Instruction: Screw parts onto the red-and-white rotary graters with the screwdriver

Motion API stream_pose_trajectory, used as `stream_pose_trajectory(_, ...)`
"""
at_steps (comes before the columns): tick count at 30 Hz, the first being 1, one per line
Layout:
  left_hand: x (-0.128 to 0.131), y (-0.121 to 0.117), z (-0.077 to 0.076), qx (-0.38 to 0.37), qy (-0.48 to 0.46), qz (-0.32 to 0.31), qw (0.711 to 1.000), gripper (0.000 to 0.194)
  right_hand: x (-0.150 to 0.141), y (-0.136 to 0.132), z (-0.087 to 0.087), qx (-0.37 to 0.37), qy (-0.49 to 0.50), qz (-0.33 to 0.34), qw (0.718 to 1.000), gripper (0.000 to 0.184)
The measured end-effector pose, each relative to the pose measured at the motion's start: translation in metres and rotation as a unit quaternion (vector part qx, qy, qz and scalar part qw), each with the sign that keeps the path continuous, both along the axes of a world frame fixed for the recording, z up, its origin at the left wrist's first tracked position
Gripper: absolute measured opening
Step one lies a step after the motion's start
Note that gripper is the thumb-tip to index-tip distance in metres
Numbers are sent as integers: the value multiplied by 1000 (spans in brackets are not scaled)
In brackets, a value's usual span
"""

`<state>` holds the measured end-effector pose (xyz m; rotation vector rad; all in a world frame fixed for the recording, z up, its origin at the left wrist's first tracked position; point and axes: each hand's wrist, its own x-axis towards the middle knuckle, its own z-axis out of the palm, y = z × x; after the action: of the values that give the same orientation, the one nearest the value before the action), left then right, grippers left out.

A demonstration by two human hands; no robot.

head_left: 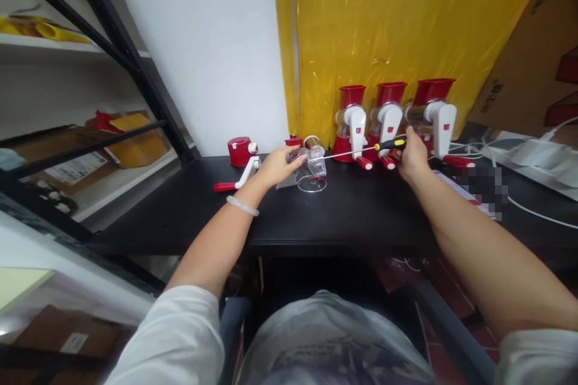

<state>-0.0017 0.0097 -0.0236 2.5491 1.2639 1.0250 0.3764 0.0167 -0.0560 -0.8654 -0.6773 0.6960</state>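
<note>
My left hand [280, 165] is closed on a clear plastic grater housing [316, 167] above the black table. In my right hand [413, 155] is a screwdriver [391, 144] with a black and yellow handle. Its long shaft points left, and the tip is at the clear housing; whether it touches a screw I cannot tell. Just behind the housing, a metal grater drum [311, 142] lies partly hidden. Left of my left hand are a red grater part [239, 151] and a white crank [247, 173] with a red handle. A clear ring [311, 183] rests below the housing.
Three assembled red and white rotary graters [352, 132] stand at the back right, cranks facing me. White cables and a power strip [537, 156] lie at the far right. A black shelf frame [112, 36] rises at the left. The table's front edge [316, 243] runs before me.
</note>
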Motion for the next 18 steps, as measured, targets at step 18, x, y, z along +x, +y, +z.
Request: stream_pose_trajectory(18,0,-1,0,-2,-2,-1,1000,45,-4,-7,4,-21,-12,-43,999,44)
